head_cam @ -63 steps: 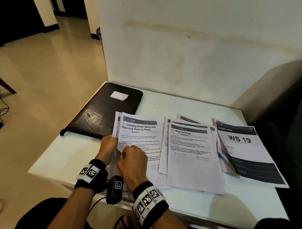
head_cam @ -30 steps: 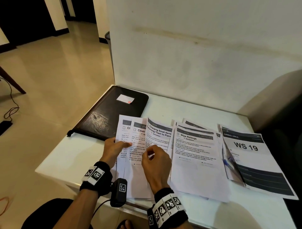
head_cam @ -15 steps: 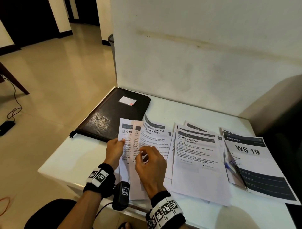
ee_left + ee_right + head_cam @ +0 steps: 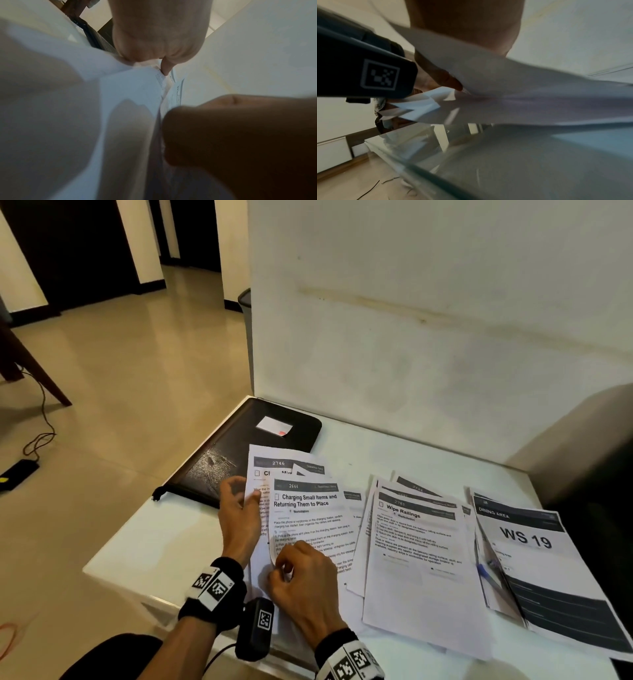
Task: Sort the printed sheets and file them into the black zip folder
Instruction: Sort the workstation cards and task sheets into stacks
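Observation:
The black zip folder [image 4: 239, 450] lies shut at the table's far left. My left hand [image 4: 241, 508] grips the left edge of a small stack, its thumb on the sheet numbered 2746 [image 4: 278, 464]; the left wrist view shows the thumb [image 4: 166, 68] pinching the paper [image 4: 130, 88]. My right hand [image 4: 298, 568] pinches the lower left corner of the "Charging Small Items" sheet [image 4: 310, 510], which lies on top of that stack. In the right wrist view the lifted sheet [image 4: 496, 81] curls over my thumb [image 4: 453, 84].
A fanned "Wipe Railings" pile [image 4: 416, 553] lies to the right on the white table [image 4: 161, 542]. Further right sits a "WS 19" booklet [image 4: 529, 542] with a blue pen [image 4: 488, 573] tucked in. A wall [image 4: 428, 320] rises behind; a cable [image 4: 41, 426] lies on the floor.
The "Charging Small Items" sheet, fanned off to the right before, now lies squarely over the left stack. My right hand shifted left to its lower corner; my left hand slid up the stack's edge.

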